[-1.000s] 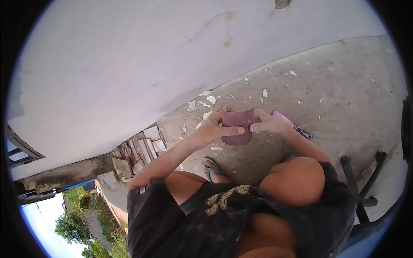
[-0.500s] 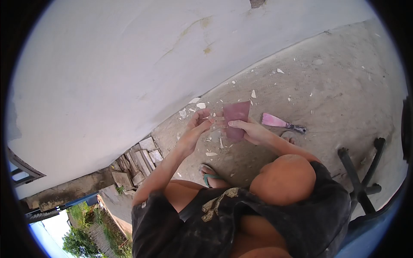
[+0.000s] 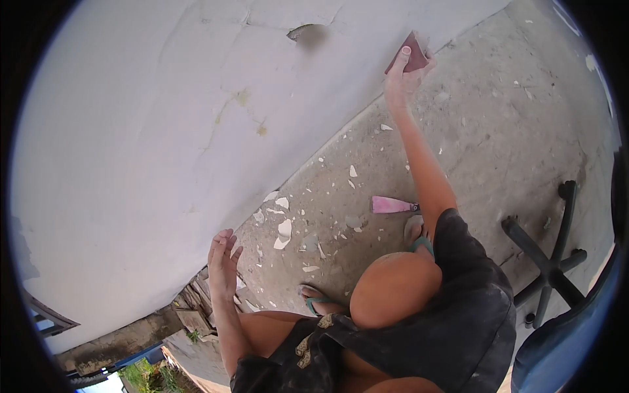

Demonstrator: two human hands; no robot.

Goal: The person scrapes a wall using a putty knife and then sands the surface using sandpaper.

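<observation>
My right hand (image 3: 403, 85) is stretched out far ahead beside the lower part of the white wall (image 3: 164, 118). It grips a bent, reddish-brown sheet of sandpaper (image 3: 414, 59), thumb on the near face and fingers behind. Whether the sheet touches the wall I cannot tell. Dust whitens that hand. My left hand (image 3: 224, 265) is held up at the left in front of the wall, fingers loosely curved and apart, with nothing in it. A scraper with a pink blade (image 3: 390, 205) lies on the floor, its handle partly hidden behind my right forearm.
White flakes (image 3: 283, 234) litter the concrete floor (image 3: 485, 137) along the wall. The wall has a broken hole (image 3: 300, 31) and yellowish stains. A chair's black base (image 3: 553, 268) stands at the right. Stacked boards (image 3: 194, 318) lie at lower left. My sandalled foot (image 3: 319, 300) is below.
The sandpaper, held in front of me between both hands before, has gone forward and right in my right hand. My left hand has drawn back left and is empty. The view has shifted.
</observation>
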